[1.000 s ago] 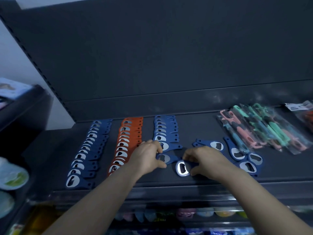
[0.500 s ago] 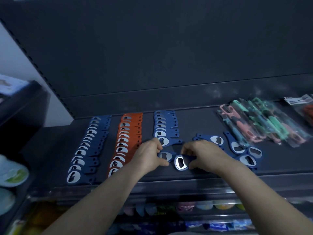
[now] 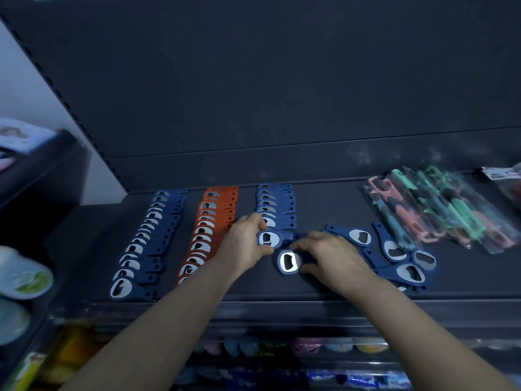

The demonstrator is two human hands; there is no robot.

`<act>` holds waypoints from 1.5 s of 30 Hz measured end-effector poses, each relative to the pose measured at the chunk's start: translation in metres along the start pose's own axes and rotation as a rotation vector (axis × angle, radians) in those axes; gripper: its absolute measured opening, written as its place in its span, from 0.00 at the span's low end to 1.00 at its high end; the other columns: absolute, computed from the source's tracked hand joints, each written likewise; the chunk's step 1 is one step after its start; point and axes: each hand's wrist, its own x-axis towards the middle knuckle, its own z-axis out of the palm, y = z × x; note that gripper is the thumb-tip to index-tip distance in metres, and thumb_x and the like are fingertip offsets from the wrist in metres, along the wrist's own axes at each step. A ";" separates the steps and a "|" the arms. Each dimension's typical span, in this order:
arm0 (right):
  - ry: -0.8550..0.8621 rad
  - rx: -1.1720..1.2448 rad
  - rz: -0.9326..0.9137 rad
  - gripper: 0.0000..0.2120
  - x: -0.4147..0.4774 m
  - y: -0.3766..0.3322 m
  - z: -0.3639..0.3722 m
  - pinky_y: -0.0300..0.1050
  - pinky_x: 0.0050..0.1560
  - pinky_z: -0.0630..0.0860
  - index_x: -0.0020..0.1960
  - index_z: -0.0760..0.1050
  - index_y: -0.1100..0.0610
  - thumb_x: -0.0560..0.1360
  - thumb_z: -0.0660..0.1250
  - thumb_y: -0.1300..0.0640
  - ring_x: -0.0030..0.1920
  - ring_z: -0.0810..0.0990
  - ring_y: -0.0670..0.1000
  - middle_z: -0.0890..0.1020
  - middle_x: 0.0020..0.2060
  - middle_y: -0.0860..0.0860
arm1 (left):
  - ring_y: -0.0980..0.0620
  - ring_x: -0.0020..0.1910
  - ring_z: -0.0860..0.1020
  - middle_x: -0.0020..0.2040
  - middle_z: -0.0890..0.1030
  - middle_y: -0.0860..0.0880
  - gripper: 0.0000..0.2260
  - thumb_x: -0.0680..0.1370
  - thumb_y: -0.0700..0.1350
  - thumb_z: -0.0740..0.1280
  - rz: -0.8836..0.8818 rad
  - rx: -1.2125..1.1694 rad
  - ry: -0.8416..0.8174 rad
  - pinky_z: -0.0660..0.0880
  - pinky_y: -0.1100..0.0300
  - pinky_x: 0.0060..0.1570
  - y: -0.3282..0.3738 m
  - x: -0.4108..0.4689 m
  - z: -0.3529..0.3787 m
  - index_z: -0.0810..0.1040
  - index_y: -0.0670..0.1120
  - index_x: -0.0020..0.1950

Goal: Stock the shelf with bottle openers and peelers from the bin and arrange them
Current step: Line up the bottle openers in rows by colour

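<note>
On the dark shelf [image 3: 332, 286] lie three overlapping rows of bottle openers: a blue row [image 3: 146, 241] at the left, an orange row [image 3: 210, 221] beside it, and a shorter blue row [image 3: 275, 204] in the middle. My left hand [image 3: 244, 245] pinches the head of a blue opener [image 3: 269, 238] at the front end of the middle row. My right hand [image 3: 331, 256] touches that opener's handle with its fingertips and holds a second blue opener [image 3: 288, 261] just in front. A loose heap of blue openers [image 3: 394, 255] lies right of my right hand. Bagged peelers [image 3: 439, 210] lie at the far right.
A clear strip runs along the shelf's front edge [image 3: 282, 309], with colourful goods on the shelf below [image 3: 310, 348]. Round white packages [image 3: 22, 275] sit on a lower rack at the left. Another packet [image 3: 504, 179] lies at the far right edge.
My left hand has slid one blue opener back toward the end of the middle row. My right hand followed, keeping the second opener under its fingers.
</note>
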 end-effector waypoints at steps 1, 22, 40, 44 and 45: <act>0.007 -0.004 -0.002 0.24 0.003 -0.002 0.001 0.45 0.58 0.68 0.68 0.70 0.43 0.73 0.70 0.50 0.61 0.73 0.50 0.75 0.57 0.45 | 0.52 0.46 0.76 0.51 0.75 0.51 0.21 0.67 0.46 0.79 -0.003 -0.008 0.000 0.76 0.56 0.49 -0.001 0.002 0.001 0.74 0.49 0.54; 0.022 -0.124 0.044 0.19 0.044 -0.034 0.022 0.46 0.58 0.70 0.68 0.70 0.45 0.78 0.63 0.52 0.63 0.66 0.53 0.69 0.66 0.47 | 0.48 0.51 0.78 0.56 0.75 0.48 0.13 0.75 0.42 0.71 0.003 0.000 0.083 0.75 0.54 0.55 -0.029 -0.002 -0.015 0.77 0.47 0.59; 0.000 -0.094 0.330 0.16 -0.007 0.067 -0.017 0.47 0.57 0.73 0.60 0.76 0.46 0.73 0.65 0.58 0.60 0.76 0.55 0.75 0.60 0.49 | 0.48 0.55 0.78 0.54 0.82 0.48 0.08 0.79 0.46 0.64 0.337 0.071 -0.274 0.74 0.56 0.55 0.077 -0.009 0.026 0.80 0.49 0.56; -0.135 -0.183 0.277 0.22 0.000 0.089 -0.023 0.50 0.64 0.67 0.71 0.67 0.43 0.79 0.57 0.57 0.62 0.68 0.59 0.70 0.63 0.54 | 0.43 0.60 0.72 0.59 0.73 0.44 0.16 0.80 0.55 0.60 0.258 0.198 -0.272 0.71 0.51 0.58 0.106 -0.006 0.055 0.77 0.48 0.62; -0.155 -0.194 0.260 0.23 0.003 0.093 -0.026 0.50 0.65 0.67 0.73 0.65 0.45 0.79 0.57 0.58 0.63 0.68 0.60 0.69 0.63 0.56 | 0.42 0.61 0.71 0.59 0.72 0.43 0.19 0.80 0.58 0.60 0.226 0.255 -0.251 0.70 0.50 0.60 0.112 -0.002 0.059 0.76 0.47 0.63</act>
